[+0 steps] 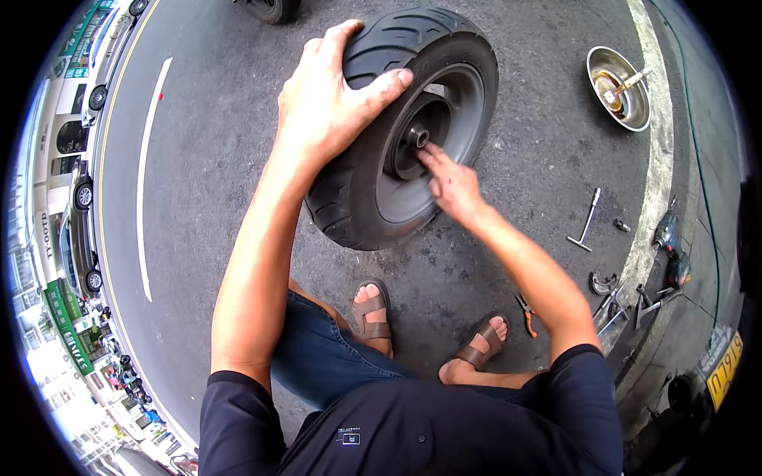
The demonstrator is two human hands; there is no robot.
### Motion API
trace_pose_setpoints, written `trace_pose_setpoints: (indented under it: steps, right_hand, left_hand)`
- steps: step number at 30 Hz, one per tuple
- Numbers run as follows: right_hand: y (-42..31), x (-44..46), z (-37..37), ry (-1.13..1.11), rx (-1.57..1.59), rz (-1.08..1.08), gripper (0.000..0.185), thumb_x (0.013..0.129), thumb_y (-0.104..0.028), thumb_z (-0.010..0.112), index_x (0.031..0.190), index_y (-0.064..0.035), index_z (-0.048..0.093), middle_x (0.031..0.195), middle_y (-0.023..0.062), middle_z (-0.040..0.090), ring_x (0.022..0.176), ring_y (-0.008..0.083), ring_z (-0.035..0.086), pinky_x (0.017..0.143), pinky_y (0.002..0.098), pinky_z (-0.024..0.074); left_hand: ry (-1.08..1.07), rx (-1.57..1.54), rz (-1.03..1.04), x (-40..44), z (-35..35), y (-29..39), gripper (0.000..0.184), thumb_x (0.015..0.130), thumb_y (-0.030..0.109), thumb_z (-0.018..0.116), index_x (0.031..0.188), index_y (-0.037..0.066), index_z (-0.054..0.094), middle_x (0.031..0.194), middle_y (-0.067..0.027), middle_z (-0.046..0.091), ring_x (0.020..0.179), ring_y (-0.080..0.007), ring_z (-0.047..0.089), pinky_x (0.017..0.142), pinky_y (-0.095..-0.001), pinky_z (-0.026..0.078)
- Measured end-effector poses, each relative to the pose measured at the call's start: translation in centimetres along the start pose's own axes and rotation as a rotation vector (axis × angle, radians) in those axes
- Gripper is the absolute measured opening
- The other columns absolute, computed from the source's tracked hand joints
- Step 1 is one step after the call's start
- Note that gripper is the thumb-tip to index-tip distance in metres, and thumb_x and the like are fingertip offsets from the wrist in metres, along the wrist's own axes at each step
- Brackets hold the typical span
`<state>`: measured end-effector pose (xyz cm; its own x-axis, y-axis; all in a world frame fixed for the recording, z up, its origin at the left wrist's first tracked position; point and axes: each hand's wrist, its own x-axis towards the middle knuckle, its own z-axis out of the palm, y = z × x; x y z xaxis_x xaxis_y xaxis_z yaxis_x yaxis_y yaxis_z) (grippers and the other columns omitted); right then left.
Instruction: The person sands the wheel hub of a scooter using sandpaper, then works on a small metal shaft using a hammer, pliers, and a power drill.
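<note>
A scooter wheel with a black treaded tyre and a grey rim stands tilted on the asphalt in front of me. My left hand grips the tyre from its upper left, fingers over the tread and thumb along the sidewall. In the middle of the rim a short metal hub tube sticks out. The outstretched fingertips of my right hand are at the lower edge of that hub, and I see nothing held in them. The hand is slightly blurred.
At the right lie a metal bowl with brown liquid and a brush, a T-handle wrench, a socket, orange-handled pliers and a power drill. A hose runs along the kerb. Parked cars line the left.
</note>
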<state>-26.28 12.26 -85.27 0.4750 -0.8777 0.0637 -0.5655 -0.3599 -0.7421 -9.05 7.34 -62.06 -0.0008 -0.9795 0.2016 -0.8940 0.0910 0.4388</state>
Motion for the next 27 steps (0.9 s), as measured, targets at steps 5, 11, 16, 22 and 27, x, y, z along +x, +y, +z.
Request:
trace_pose_setpoints:
  steps: [5,11,16,22,27]
  right_hand:
    - [-1.2,-1.3,0.7,0.075,0.145,-0.076,0.045,0.077,-0.004,0.056,0.122,-0.0051,0.058,0.127,0.0111,0.059,0.109,0.0337,0.061,0.091,0.0403,0.0532]
    - [-5.1,-2.2,3.4,0.336,0.408,0.006,0.050,0.071,0.006,0.055,0.120,-0.0022,0.059,0.125,0.0163,0.058,0.113,0.0337,0.060,0.096,0.0385,0.0490]
    - [3.4,1.0,-2.4,0.019,-0.277,-0.300,0.049,0.077,-0.004,0.059,0.125,-0.0126,0.058,0.134,0.0072,0.057,0.105,0.0278,0.065,0.088,0.0378,0.0546]
    - [-4.2,-1.2,3.3,0.324,0.360,-0.108,0.058,0.070,0.007,0.051,0.127,-0.0060,0.056,0.127,0.0118,0.059,0.116,0.0311,0.060,0.094,0.0361,0.0532]
    - [4.0,3.5,-4.4,0.083,-0.425,-0.443,0.049,0.080,0.001,0.053,0.128,-0.0113,0.058,0.134,0.0025,0.058,0.083,0.0237,0.061,0.072,0.0334,0.0555]
  left_hand:
    - [0.012,0.040,0.000,-0.9,0.1,0.8,0.082,0.073,0.051,0.075,0.136,0.005,0.051,0.129,-0.0203,0.057,0.120,-0.0334,0.057,0.101,-0.0404,0.044]
    - [0.010,0.052,0.155,-1.4,-0.1,0.0,0.082,0.073,0.048,0.076,0.138,0.006,0.049,0.132,-0.0191,0.055,0.123,-0.0339,0.055,0.103,-0.0409,0.043]
    - [0.002,-0.067,0.141,-0.5,-0.2,-0.2,0.082,0.071,0.048,0.076,0.138,0.008,0.051,0.131,-0.0187,0.056,0.122,-0.0323,0.056,0.103,-0.0398,0.043]
    - [0.020,-0.037,0.190,0.3,-0.4,-0.8,0.079,0.071,0.045,0.077,0.136,0.009,0.053,0.128,-0.0175,0.058,0.118,-0.0302,0.058,0.102,-0.0395,0.044]
    - [-0.076,-0.036,0.056,0.8,-1.4,1.0,0.076,0.074,0.041,0.073,0.137,0.005,0.048,0.132,-0.0226,0.053,0.123,-0.0349,0.053,0.105,-0.0417,0.041]
